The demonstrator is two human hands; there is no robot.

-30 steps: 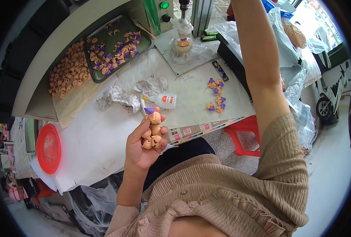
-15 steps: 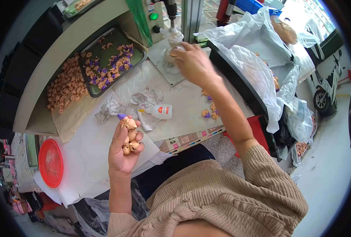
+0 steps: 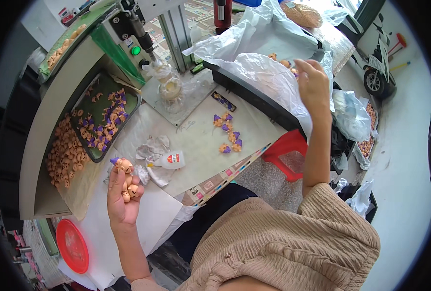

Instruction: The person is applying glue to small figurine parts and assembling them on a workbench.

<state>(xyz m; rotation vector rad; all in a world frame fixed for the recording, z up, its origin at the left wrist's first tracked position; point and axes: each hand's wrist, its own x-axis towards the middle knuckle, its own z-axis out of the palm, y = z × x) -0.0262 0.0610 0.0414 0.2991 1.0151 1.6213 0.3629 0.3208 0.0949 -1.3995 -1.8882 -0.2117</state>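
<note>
My left hand (image 3: 122, 201), palm up over the near left of the table, is closed around several small peach-coloured toy figure pieces (image 3: 129, 186). The topmost piece has a purple tip. Over on the right, my right hand (image 3: 314, 89) is above the black tray (image 3: 254, 92) lined with white plastic sheeting (image 3: 269, 80). Its fingers are loosely bent and slightly apart, with nothing visible between them. Small peach and purple figures (image 3: 286, 63) lie in the lining by its fingertips. The press (image 3: 147, 43) stands over a plastic-wrapped fixture (image 3: 169, 88), away from both hands.
A dark tray of peach and purple parts (image 3: 99, 154) sits at left beside a heap of peach pieces (image 3: 65, 157). A white bottle (image 3: 173, 160), crumpled wrap and a row of figures (image 3: 231, 136) lie on the table. Nearby are a red lid (image 3: 73, 247) and red stool (image 3: 288, 172).
My right hand has moved from the press fixture rightward to the lined tray. My left hand keeps the pieces. The whole view has turned and shifted, with more of the tray showing.
</note>
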